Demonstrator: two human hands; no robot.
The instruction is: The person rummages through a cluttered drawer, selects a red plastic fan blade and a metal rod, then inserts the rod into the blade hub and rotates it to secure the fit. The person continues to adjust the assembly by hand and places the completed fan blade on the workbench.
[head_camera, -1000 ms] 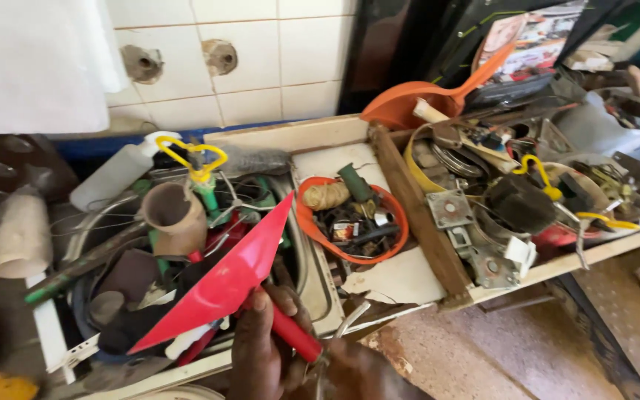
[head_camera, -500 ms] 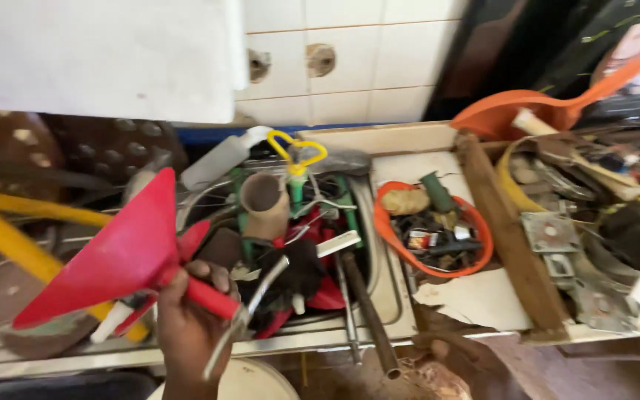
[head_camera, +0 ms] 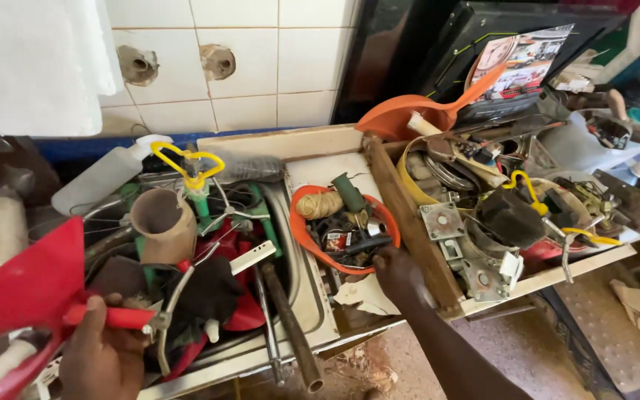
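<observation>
- Red plastic dustpan (head_camera: 27, 285) sits in my left hand (head_camera: 101, 355), fingers wrapped tight round its handle, low at the left edge of the view.
- My right hand (head_camera: 401, 278) reaches forward to the near rim of the orange bowl (head_camera: 301, 230); I think the fingers touch it, but they curl away from the camera, so I cannot tell if they pinch anything.
- That bowl rests on the pale tabletop (head_camera: 320, 167) and holds a ball of twine (head_camera: 318, 205), a green spool (head_camera: 350, 192) and small dark parts.
- Just left of it, the steel sink (head_camera: 301, 296) is heaped with a cardboard tube (head_camera: 163, 226), a yellow-handled tool (head_camera: 187, 163) and a rusty pipe (head_camera: 290, 333).
- Right of a wooden divider (head_camera: 409, 222), metal brackets (head_camera: 438, 222) and an orange scoop (head_camera: 424, 115) lie in a tangle.
</observation>
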